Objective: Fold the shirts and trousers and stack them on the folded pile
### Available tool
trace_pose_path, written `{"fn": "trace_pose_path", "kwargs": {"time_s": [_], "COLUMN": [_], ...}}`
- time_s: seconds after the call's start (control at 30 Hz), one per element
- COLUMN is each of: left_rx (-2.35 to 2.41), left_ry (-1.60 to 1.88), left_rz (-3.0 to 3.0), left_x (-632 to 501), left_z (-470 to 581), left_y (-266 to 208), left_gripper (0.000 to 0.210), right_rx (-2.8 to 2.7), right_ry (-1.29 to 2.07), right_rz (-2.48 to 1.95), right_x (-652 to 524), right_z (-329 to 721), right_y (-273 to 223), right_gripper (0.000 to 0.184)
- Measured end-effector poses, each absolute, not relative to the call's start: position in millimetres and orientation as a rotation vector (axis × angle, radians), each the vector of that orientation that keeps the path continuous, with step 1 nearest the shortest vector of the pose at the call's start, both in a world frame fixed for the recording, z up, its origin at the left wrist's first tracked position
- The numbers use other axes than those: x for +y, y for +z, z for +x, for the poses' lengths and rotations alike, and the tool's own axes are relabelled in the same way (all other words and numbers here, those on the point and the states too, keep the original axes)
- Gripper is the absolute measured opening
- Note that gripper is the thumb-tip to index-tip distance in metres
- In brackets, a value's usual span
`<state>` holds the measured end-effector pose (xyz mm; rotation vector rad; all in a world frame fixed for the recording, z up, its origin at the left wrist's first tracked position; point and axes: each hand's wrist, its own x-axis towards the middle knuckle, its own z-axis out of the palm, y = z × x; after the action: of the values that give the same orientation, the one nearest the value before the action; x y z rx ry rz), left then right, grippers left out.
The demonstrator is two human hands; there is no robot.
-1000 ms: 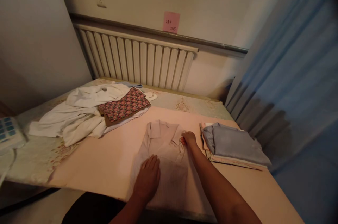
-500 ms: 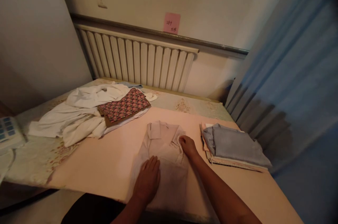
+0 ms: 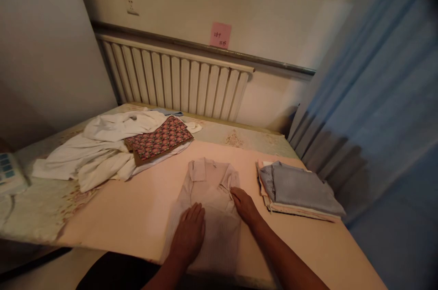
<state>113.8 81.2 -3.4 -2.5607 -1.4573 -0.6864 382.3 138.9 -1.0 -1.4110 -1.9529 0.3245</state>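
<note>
A pale, thin collared shirt (image 3: 219,228) lies partly folded in front of me, its collar (image 3: 197,171) toward the radiator. Flat on the left part of the shirt rests my left hand (image 3: 190,230), fingers stretched out. My right hand (image 3: 242,203) is at the shirt's right edge, just below the collar flap, with its fingers closed on the fabric. The lower end of the shirt reaches the table's near edge and is dim there.
To the right is a stack of folded clothes (image 3: 301,187) with a grey garment on top. Crumpled white cloth (image 3: 102,144) and a red patterned folded cloth (image 3: 160,138) lie at the left. A radiator (image 3: 178,80) stands behind the table; a blue curtain (image 3: 376,112) hangs on the right.
My right hand has slid a little down the shirt's right edge, toward me. My left hand stays flat on the shirt. The view has shifted slightly.
</note>
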Motion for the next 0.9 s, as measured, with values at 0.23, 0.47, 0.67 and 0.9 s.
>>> {"fn": "trace_pose_path", "kwargs": {"time_s": [0.23,0.47,0.67,0.9], "left_rx": [-1.471,-1.466,-1.471,-1.469], "left_ry": [-0.657,-0.69,-0.659,-0.69], "left_rz": [-2.558,-2.568,-2.568,-2.561], "left_x": [80,81,80,81], "left_z": [115,114,114,114], "left_y": [0,-3,2,-1], "left_gripper": [0.037,0.037,0.038,0.038], "right_rx": [-2.093,-2.211,-2.181,-2.172], "right_ry": [0.286,0.188,0.109,0.074], "right_rz": [-1.405,-1.417,-1.506,-1.554], "right_x": [128,129,131,139], "right_z": [392,381,372,353], "right_y": [-6,19,27,30], "right_gripper": [0.041,0.033,0.026,0.021]}}
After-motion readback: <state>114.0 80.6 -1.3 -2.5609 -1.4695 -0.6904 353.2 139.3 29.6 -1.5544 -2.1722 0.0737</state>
